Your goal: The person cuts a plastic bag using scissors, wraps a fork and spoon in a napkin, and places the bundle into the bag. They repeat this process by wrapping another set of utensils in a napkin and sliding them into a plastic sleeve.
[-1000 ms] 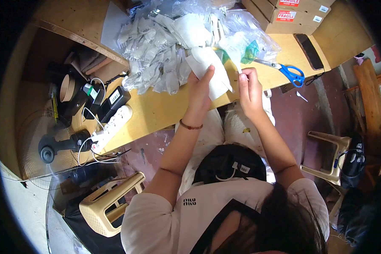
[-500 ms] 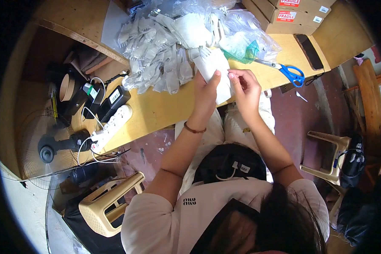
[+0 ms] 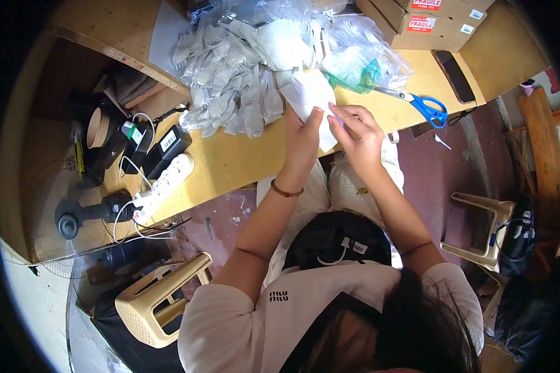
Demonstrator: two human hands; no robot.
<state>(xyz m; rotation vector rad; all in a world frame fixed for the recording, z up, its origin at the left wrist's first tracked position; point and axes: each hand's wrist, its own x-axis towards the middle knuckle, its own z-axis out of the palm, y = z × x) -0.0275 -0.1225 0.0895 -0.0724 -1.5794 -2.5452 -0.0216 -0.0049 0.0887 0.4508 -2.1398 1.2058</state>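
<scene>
Head view: bagged cutlery packets (image 3: 230, 68) lie heaped on the table (image 3: 242, 158), seemingly done, while left hand (image 3: 302, 140) and right hand (image 3: 358, 133) each close their grip on one white paper sheet (image 3: 310, 92), apparently unfinished.

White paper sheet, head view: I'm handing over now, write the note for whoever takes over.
Left hand: grip shut on the white paper sheet, held above the near edge of the table.
Right hand: fingertips pinch the same sheet's right side.
Pile of bagged plastic cutlery lies just beyond it; blue-handled scissors to the right.
Done: sheet is lifted in both hands. Left: it is not yet set down.
</scene>
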